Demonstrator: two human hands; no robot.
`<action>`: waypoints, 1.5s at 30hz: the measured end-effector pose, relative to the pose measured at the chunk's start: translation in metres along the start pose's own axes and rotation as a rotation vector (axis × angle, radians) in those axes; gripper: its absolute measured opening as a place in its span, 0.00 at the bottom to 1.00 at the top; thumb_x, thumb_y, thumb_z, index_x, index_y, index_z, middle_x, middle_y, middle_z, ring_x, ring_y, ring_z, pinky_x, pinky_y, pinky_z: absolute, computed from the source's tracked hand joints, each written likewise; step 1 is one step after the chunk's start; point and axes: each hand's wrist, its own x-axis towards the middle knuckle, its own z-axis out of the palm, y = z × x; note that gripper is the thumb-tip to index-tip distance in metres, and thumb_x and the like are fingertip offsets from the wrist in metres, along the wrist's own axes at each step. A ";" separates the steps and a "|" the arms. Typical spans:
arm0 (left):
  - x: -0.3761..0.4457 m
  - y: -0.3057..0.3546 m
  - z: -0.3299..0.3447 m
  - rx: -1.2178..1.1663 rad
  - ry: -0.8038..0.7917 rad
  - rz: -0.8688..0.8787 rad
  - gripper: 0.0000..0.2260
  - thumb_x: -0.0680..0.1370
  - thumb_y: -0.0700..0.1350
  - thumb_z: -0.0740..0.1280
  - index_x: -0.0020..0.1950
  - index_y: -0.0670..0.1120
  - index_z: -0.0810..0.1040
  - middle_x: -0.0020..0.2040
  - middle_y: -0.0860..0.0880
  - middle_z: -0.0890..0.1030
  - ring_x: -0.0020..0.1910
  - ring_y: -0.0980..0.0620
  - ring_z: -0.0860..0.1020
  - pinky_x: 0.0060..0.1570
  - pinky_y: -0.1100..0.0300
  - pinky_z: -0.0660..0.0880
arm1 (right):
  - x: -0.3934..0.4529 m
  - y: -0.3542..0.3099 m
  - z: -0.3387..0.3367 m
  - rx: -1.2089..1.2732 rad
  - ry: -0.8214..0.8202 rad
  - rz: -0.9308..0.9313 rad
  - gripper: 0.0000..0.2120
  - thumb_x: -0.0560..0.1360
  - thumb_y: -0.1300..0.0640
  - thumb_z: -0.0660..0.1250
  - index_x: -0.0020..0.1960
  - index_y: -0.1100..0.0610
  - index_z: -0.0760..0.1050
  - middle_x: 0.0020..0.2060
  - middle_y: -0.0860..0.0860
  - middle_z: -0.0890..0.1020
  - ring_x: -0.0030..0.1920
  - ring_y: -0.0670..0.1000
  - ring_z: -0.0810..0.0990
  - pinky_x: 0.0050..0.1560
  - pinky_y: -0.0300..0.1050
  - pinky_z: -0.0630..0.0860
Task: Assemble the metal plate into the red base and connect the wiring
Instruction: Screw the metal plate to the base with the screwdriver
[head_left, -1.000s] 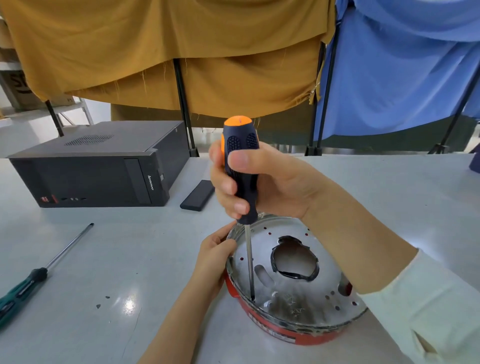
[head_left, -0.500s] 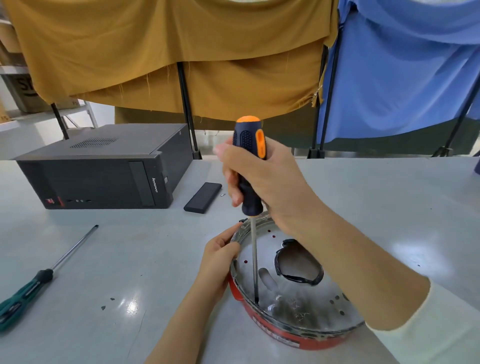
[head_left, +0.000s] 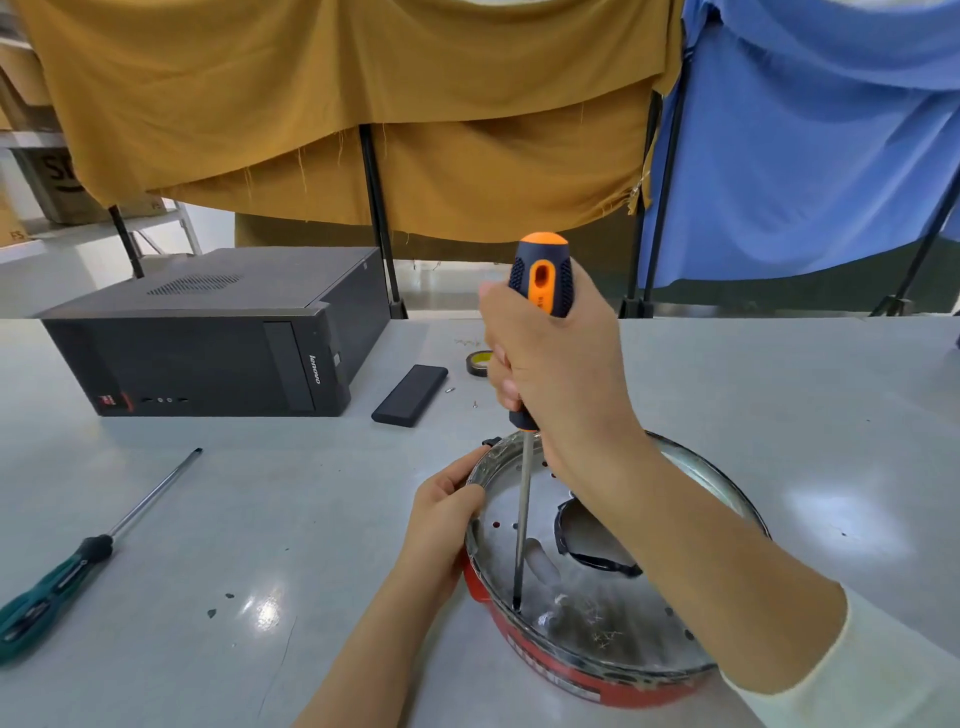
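The round red base (head_left: 524, 647) stands on the table in front of me with the shiny perforated metal plate (head_left: 613, 618) seated inside it. The plate has a large black-edged opening (head_left: 587, 540) near its middle. My right hand (head_left: 556, 358) grips the black-and-orange handle of a screwdriver (head_left: 540, 275) held nearly upright, its tip (head_left: 517, 605) down on the plate near the front-left rim. My left hand (head_left: 441, 519) holds the left rim of the base, thumb hooked over the edge. No wiring shows.
A black desktop computer case (head_left: 208, 338) lies at the back left, a flat black box (head_left: 410, 395) and a roll of tape (head_left: 478, 362) behind the base. A green-handled screwdriver (head_left: 57, 577) lies at the left. Small screws (head_left: 450, 388) dot the table. Cloth-draped stands rise behind.
My right hand has turned on the screwdriver handle, so the orange stripe now faces me. The tip stays on the same spot of the plate. My left hand keeps its hold on the rim.
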 end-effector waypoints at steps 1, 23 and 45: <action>0.000 0.000 0.000 0.011 0.002 0.001 0.26 0.72 0.27 0.54 0.56 0.47 0.85 0.44 0.39 0.85 0.35 0.47 0.79 0.31 0.61 0.76 | 0.001 -0.001 -0.002 -0.026 -0.032 -0.001 0.12 0.73 0.62 0.66 0.35 0.52 0.66 0.28 0.54 0.66 0.22 0.48 0.63 0.22 0.37 0.64; -0.002 0.000 0.003 -0.016 0.025 0.022 0.27 0.72 0.26 0.53 0.56 0.47 0.85 0.41 0.42 0.85 0.29 0.51 0.80 0.27 0.64 0.74 | -0.003 -0.011 -0.012 -0.035 -0.146 0.015 0.12 0.75 0.59 0.66 0.37 0.54 0.65 0.26 0.53 0.69 0.21 0.50 0.66 0.25 0.41 0.64; 0.000 -0.001 0.001 0.016 0.025 0.026 0.25 0.72 0.27 0.55 0.57 0.46 0.84 0.41 0.43 0.85 0.34 0.48 0.78 0.35 0.61 0.74 | 0.006 -0.013 -0.023 0.066 -0.478 0.194 0.04 0.71 0.57 0.71 0.40 0.52 0.76 0.37 0.51 0.80 0.35 0.49 0.79 0.28 0.40 0.72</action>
